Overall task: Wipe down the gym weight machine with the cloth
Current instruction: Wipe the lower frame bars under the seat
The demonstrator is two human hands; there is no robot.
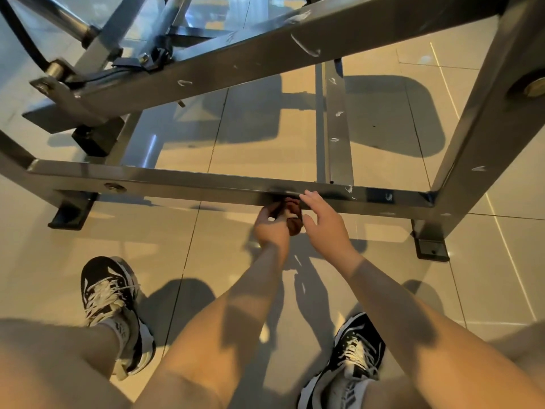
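Left hand is gripping cloth just under bar, frame centre. Right hand is lying open beside it, fingertips at bar. Bar is running left-right; the next wipe probably follows that axis

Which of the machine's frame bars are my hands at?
The low crossbar nearest you, just above the floor; your right hand touches it and your left hand holds the cloth by it.
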